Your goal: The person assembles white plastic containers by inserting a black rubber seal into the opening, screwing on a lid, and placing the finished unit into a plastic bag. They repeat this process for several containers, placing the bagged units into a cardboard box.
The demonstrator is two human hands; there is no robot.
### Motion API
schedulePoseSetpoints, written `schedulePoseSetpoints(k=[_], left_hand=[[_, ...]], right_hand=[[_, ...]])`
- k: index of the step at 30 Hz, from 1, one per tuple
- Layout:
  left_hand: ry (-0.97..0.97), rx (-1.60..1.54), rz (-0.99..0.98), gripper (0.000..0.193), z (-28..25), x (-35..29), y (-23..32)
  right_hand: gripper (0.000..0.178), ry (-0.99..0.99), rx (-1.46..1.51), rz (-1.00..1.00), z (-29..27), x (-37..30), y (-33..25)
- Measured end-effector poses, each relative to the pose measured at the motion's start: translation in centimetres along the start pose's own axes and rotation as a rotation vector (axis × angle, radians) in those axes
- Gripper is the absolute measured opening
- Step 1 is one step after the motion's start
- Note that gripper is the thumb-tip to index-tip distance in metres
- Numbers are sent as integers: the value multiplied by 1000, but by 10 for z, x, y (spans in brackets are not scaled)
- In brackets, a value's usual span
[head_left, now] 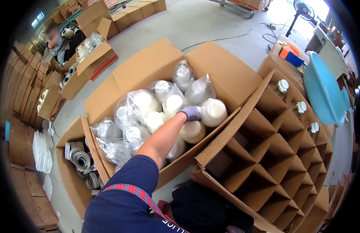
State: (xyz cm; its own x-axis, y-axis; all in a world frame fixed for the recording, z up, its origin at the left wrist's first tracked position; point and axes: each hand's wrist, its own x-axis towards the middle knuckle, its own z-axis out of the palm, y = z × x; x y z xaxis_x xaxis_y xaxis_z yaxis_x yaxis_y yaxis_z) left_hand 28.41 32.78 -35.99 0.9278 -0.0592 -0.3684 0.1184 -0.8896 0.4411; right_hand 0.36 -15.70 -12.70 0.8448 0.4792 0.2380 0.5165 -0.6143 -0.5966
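Note:
My left hand (192,113), in a lavender glove, reaches into an open cardboard box (149,66). Its fingers are closed at the near side of a round white item (214,112) wrapped in clear plastic; the fingertips are partly hidden. Right below the hand sits a cream-coloured wrapped item (193,132). Several more white pieces in clear bags (145,101) fill the box around it. At the bottom edge a small dull-purple patch may be my right hand (235,230); its fingers do not show.
Close on the right stands a tilted carton with cardboard dividers (257,145); white-capped bottles (283,86) show along its far side. Beyond are a light-blue basin (324,89) and a fan (303,8). A box of grey-white round parts (82,161) is at left. A person (57,42) sits far left.

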Motion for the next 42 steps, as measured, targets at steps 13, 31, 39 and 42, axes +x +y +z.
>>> schedulePoseSetpoints(k=[13,31,39,42], left_hand=[[1197,602,-406,25,-95,-70,-116],[262,-360,-70,28,-131,-192,-17],[-244,892,-560,35,-79,31,-117],[-238,875,-749,39,-59,55,-158]], right_hand=[[19,-130,-179,-227,3,-3,23],[15,-62,-173,-65,14,13,-1],[22,-122,-142,80,9,12,2],[23,-142,-161,55,10,8,9]])
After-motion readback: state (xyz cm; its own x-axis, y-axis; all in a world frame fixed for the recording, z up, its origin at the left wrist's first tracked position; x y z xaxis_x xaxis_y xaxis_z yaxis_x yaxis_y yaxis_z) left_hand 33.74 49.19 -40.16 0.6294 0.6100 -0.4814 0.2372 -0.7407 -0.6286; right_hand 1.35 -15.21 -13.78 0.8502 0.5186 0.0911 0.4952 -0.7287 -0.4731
